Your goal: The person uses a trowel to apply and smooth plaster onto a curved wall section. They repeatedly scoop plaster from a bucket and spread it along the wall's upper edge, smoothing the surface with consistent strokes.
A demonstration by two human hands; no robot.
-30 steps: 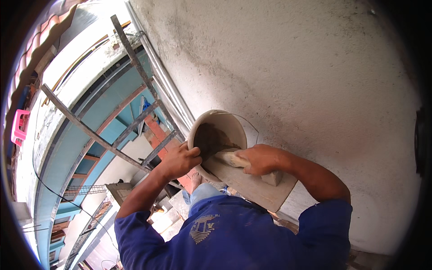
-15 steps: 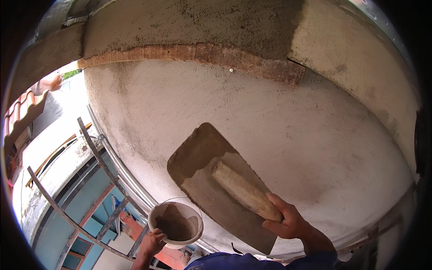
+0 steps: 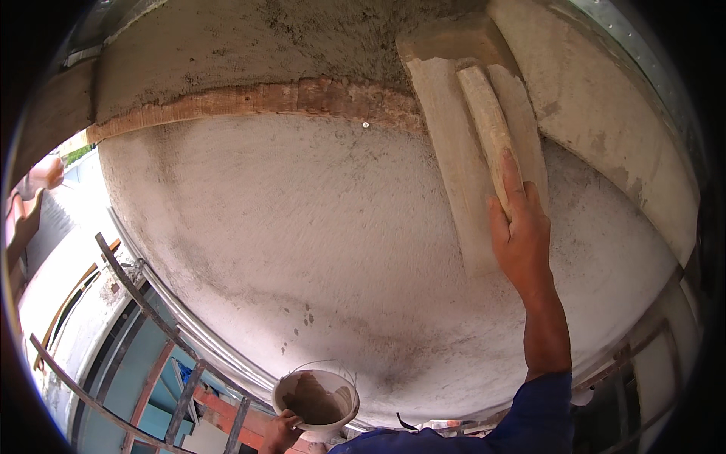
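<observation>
My right grip [image 3: 520, 234] is wrapped around the float [image 3: 473, 151] on the wall [image 3: 302, 227]; my left grip [image 3: 281, 433] holds the bucket [image 3: 316, 397].

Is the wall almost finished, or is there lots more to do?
The big grey wall below already looks coated. The right hand presses the float up near the bare brick strip, which remains uncovered. The left hand holds a bucket with mortar left inside.

This is an outdoor building site high on a house wall, shown by the rough grey plastered wall [image 3: 318, 227], an exposed strip of reddish brick [image 3: 265, 100], metal scaffold bars [image 3: 128, 295], and rooftops far below.
</observation>
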